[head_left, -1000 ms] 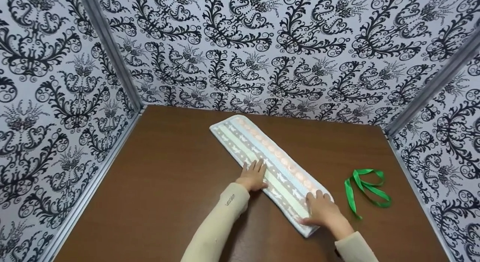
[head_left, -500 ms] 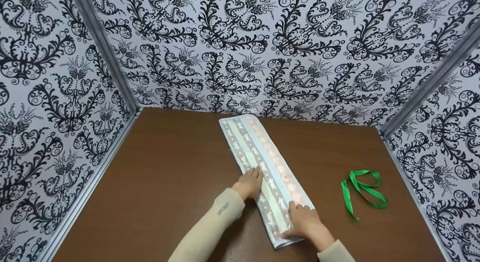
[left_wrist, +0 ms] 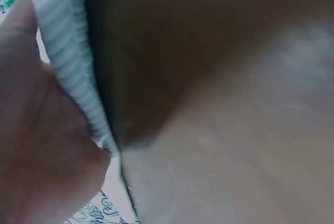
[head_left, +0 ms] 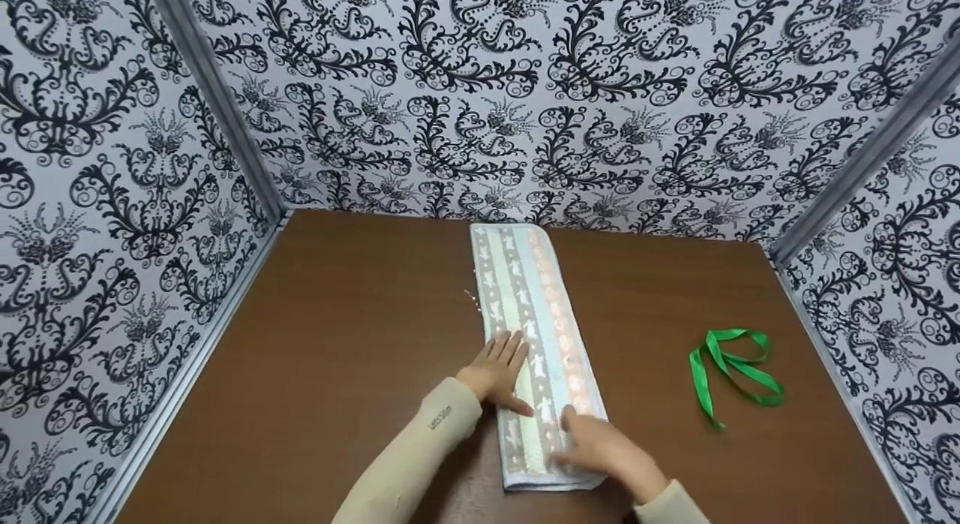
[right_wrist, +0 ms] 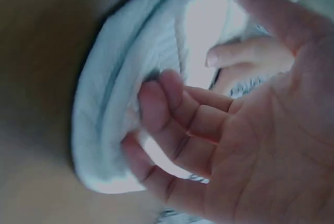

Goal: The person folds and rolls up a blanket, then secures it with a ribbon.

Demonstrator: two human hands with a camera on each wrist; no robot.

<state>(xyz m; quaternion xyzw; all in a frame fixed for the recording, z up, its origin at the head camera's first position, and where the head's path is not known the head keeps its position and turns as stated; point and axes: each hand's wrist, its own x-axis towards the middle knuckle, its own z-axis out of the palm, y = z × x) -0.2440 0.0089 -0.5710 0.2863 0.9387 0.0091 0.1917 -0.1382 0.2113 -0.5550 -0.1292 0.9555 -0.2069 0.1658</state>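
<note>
A long folded towel [head_left: 551, 321] with grey, pale green, blue and peach stripes lies on the table, running from the back wall toward the person. My left hand [head_left: 499, 370] rests on its left edge, fingers straight and spread, thumb pointing right. Over the near right end is my right hand [head_left: 604, 445], slightly blurred, thumb apart from the fingers. The right wrist view shows the right fingers gently bent at the towel's layered pale edge [right_wrist: 94, 130], without gripping it. In the left wrist view the towel's ribbed edge [left_wrist: 68, 41] runs beside the left hand.
To the right, a loosely looped green ribbon [head_left: 703, 389] lies on the brown table [head_left: 360, 306]. Walls with a black-and-white scroll pattern [head_left: 480, 134] close off the back and both sides, joined by grey metal posts [head_left: 217, 96].
The towel has turned from a diagonal to nearly straight away from the person, its near end swinging left. Both hands moved with it; the right hand's grip on the near end has loosened.
</note>
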